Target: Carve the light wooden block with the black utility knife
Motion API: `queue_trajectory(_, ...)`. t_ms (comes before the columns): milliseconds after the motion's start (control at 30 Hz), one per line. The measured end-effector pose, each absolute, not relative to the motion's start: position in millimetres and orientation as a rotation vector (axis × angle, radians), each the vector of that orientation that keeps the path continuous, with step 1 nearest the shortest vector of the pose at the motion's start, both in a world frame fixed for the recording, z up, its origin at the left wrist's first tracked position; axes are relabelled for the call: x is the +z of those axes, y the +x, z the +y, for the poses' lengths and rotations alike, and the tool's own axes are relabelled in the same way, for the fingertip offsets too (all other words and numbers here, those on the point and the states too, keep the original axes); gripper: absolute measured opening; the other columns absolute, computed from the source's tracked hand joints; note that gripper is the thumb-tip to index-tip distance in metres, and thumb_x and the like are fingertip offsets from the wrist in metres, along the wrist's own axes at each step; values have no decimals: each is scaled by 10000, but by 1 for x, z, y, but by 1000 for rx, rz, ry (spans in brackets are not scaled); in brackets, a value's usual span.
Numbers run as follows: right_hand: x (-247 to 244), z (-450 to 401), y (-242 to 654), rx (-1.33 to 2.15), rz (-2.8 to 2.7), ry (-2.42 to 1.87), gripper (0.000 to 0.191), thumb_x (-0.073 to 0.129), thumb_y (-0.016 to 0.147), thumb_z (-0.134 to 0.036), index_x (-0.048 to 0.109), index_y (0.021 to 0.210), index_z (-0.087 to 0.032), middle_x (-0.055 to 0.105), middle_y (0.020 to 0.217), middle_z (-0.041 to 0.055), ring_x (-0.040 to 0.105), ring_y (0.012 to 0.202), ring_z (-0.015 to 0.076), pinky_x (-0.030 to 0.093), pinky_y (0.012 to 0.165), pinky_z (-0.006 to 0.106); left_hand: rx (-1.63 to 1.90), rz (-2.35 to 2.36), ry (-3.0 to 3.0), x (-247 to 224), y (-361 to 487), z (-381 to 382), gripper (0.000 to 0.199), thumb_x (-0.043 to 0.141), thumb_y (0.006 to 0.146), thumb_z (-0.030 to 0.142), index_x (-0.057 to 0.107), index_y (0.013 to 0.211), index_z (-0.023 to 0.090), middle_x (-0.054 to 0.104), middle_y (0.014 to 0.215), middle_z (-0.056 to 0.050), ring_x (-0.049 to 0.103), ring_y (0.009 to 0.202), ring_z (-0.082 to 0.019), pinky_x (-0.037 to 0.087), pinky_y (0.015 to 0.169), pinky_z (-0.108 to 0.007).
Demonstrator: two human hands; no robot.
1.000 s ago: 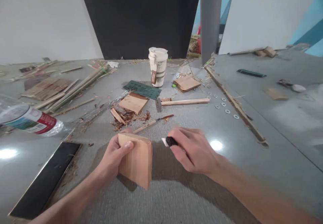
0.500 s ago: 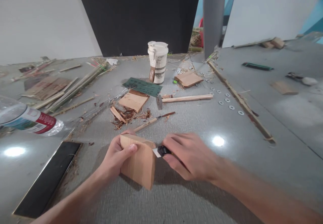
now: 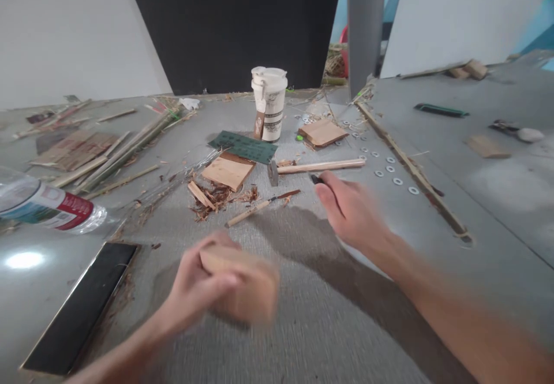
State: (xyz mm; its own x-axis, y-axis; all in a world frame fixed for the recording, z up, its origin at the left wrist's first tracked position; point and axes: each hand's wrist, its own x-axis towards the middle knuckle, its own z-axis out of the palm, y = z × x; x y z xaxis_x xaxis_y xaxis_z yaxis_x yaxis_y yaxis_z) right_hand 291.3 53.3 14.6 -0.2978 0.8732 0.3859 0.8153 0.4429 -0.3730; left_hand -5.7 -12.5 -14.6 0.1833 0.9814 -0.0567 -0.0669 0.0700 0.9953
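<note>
My left hand (image 3: pixel 203 283) is closed around a pale wooden block (image 3: pixel 249 286), which is smeared by motion above the grey surface. In my right hand (image 3: pixel 352 208) is a utility knife (image 3: pixel 317 179), of which only a dark tip shows beyond the fingers. That hand is apart from the block, close to the handle of a hammer (image 3: pixel 320 166). Between the hands and the hammer lies a carving tool with a wooden handle (image 3: pixel 251 212). Beside it are brown shavings (image 3: pixel 216 199) and a square wood piece (image 3: pixel 228 171).
A white lidded cup (image 3: pixel 270 104) stands behind green sandpaper (image 3: pixel 242 146). Flat washers (image 3: pixel 390 169) and a long wooden strip (image 3: pixel 411 170) lie to the right. At the left are a plastic bottle (image 3: pixel 47 202), a black bar (image 3: pixel 82 306) and bamboo strips (image 3: pixel 130 147).
My right hand has moved away from the block, forward and to the right, with the utility knife still in it. My left hand has tilted the block.
</note>
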Motion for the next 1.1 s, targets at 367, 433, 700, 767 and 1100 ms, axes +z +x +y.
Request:
queue_trajectory(367, 16, 13, 260, 351, -2439, -937, 419, 273, 1125, -477, 492, 883, -215, 551, 697, -21, 469, 557, 139, 254, 538, 304, 1250, 1163, 954, -24, -3, 4, 514, 856, 683, 586, 603, 886, 188, 649, 783, -6, 594, 634, -140, 492, 549, -209)
queue_trajectory(433, 17, 12, 259, 362, -2450, -900, 430, 266, 1127, -483, 492, 878, -214, 550, 715, -19, 463, 570, 139, 268, 547, 305, 1216, 1152, 935, -27, -1, 1, 527, 866, 670, 595, 611, 874, 181, 650, 752, -6, 591, 607, -137, 495, 532, -209)
queue_trajectory(700, 18, 10, 253, 443, -2487, -853, 474, 233, 1131, -514, 494, 872, -216, 550, 735, -14, 461, 601, 151, 302, 564, 311, 1120, 1097, 922, -31, 1, -7, 446, 876, 714, 502, 622, 890, 181, 696, 767, -8, 631, 634, -135, 530, 567, -196)
queue_trajectory(767, 17, 10, 252, 452, -2496, -850, 479, 224, 1130, -516, 498, 878, -215, 558, 741, -10, 464, 605, 154, 308, 566, 312, 1109, 1081, 925, -29, 1, -7, 445, 888, 707, 486, 634, 903, 178, 706, 790, -9, 638, 659, -132, 534, 586, -188)
queue_trajectory(1100, 18, 27, 266, 145, -2336, -1088, 464, 294, 1127, -533, 532, 881, -219, 582, 696, -15, 475, 564, 145, 273, 533, 301, 863, 856, 933, -14, 1, -19, 439, 922, 672, 464, 613, 821, 192, 672, 709, -5, 597, 596, -126, 490, 540, -195)
